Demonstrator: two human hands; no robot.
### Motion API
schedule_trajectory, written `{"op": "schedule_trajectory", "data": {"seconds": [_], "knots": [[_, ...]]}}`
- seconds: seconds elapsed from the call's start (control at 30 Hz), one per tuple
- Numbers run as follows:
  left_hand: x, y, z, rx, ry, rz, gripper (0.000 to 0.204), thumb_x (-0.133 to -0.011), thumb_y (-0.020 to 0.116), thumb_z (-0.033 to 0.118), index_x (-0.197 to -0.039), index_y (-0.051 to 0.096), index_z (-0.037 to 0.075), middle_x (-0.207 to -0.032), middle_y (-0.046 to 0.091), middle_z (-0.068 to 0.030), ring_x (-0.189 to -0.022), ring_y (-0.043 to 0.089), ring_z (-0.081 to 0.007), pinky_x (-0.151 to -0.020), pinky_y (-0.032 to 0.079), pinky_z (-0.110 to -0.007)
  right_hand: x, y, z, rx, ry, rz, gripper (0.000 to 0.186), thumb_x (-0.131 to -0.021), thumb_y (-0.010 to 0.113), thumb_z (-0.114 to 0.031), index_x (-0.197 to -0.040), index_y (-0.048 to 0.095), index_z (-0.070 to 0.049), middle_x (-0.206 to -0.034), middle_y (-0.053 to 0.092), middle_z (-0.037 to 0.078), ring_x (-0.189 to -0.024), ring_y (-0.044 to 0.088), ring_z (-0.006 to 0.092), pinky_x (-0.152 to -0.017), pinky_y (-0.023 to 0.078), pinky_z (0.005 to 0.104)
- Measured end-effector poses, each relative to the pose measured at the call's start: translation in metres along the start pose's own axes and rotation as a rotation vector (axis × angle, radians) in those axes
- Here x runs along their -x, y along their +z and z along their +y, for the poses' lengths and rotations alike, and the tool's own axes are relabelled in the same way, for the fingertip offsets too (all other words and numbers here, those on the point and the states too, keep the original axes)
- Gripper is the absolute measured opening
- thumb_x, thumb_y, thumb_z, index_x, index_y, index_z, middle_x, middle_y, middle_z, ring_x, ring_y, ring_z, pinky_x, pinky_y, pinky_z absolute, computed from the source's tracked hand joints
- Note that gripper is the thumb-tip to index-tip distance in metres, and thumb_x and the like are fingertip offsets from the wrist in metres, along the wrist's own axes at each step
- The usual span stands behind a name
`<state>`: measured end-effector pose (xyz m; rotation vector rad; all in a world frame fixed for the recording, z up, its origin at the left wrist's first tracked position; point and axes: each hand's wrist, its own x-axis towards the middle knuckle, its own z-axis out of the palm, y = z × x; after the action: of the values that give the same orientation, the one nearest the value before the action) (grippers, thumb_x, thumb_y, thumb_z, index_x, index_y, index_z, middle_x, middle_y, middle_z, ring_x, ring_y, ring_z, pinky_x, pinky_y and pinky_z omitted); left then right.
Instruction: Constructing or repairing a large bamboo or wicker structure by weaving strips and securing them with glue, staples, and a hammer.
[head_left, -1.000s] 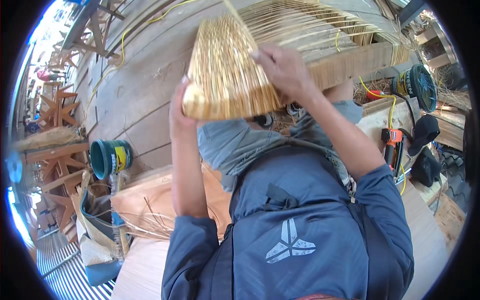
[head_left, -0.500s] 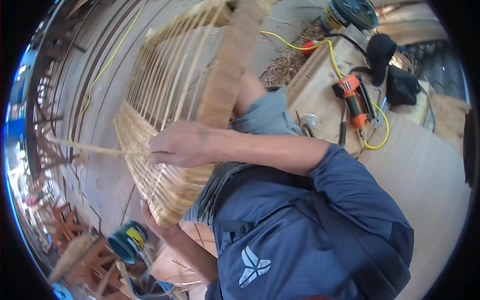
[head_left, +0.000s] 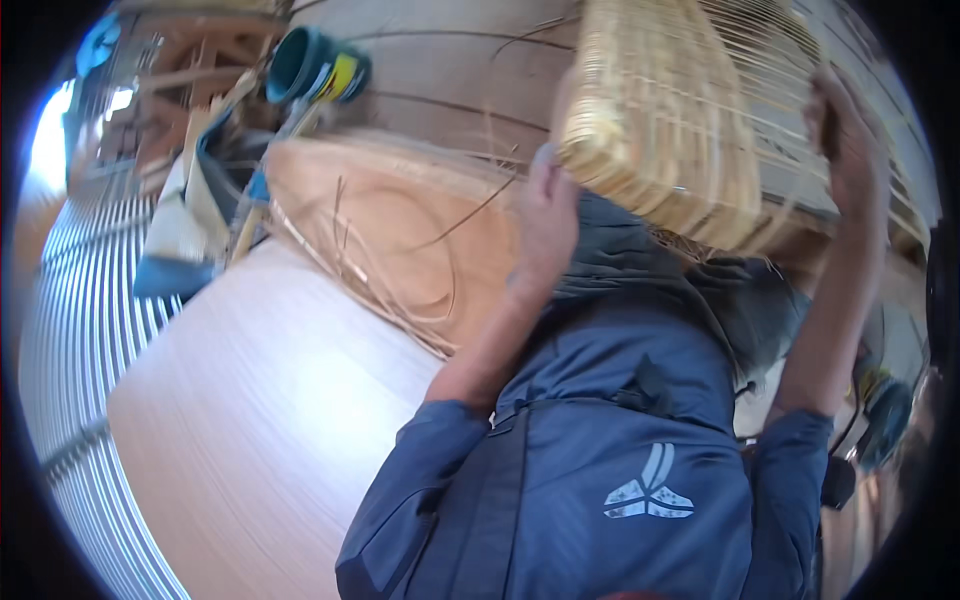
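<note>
A pale woven cane frame [head_left: 655,120] lies tilted over my lap at the upper right. One end is densely wrapped with strips, and long strands [head_left: 770,60] stretch away from it. My left hand [head_left: 548,215] is closed on the wrapped corner, its thumb upright along the edge and the other fingers partly hidden. At the strands, my right hand [head_left: 848,140] is raised with curled fingers. Motion blur hides what is in them.
Left of my lap stands a brown wooden board or seat [head_left: 400,235] with loose cane strips on it. A green bucket [head_left: 318,68] is beyond it. A smooth pale sheet [head_left: 290,390] spreads at the left, next to corrugated metal [head_left: 90,240]. Another dark green bucket [head_left: 885,415] is at the far right.
The view has swung left, so the frame appears farther right. My right hand has moved from pulling a cane strip leftward to the frame's right side. My left hand stays at the wrapped corner.
</note>
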<state>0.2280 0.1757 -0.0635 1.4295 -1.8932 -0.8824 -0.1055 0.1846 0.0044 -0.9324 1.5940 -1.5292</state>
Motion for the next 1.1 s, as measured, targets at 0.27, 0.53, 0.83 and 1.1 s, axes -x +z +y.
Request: {"op": "schedule_trajectory", "data": {"seconds": [0.27,0.53,0.83,1.1], "knots": [[0.056,-0.015,0.005,0.296,-0.394,-0.458,0.022,-0.092,0.048,0.013,-0.106,0.06,0.003,-0.095,0.062,-0.0053,-0.08,0.06,-0.0113,-0.068,0.046,-0.024,0.022,-0.052,-0.008,0.293,-0.117,0.287,0.031,-0.09,0.055,-0.027,-0.109,0.061,-0.004,-0.085,0.06,0.001,-0.067,0.05,0.0056,-0.057,0.037,0.0194],[0.0,0.025,0.036,1.093,-0.352,-0.756,0.067,-0.085,0.056,0.049,-0.136,0.033,0.012,-0.131,0.045,-0.0069,-0.117,0.044,-0.0298,-0.092,0.039,-0.045,0.182,-0.168,-0.012,0.411,0.036,0.937,0.021,-0.088,0.059,-0.023,-0.091,0.063,-0.002,-0.065,0.054,-0.001,-0.056,0.046,0.0046,-0.05,0.035,0.0196],[0.002,0.045,0.047,0.983,-0.524,-0.992,0.073,-0.089,0.048,0.05,-0.139,0.02,0.004,-0.136,0.039,-0.0159,-0.125,0.039,-0.0354,-0.093,0.042,-0.044,0.314,-0.102,0.085,0.091,0.585,0.912,0.02,-0.089,0.055,-0.017,-0.093,0.063,0.0,-0.068,0.058,0.001,-0.057,0.051,0.0059,-0.05,0.041,0.0218],[0.016,0.041,0.094,0.322,0.213,-1.615,0.064,-0.091,0.041,0.044,-0.131,0.037,-0.005,-0.139,0.034,-0.0218,-0.132,0.029,-0.0315,-0.109,0.02,-0.038,0.174,-0.037,-0.012,0.333,0.017,0.425,0.038,-0.085,0.059,-0.017,-0.116,0.051,0.003,-0.093,0.063,0.01,-0.082,0.059,0.0142,-0.074,0.047,0.0255]]}}
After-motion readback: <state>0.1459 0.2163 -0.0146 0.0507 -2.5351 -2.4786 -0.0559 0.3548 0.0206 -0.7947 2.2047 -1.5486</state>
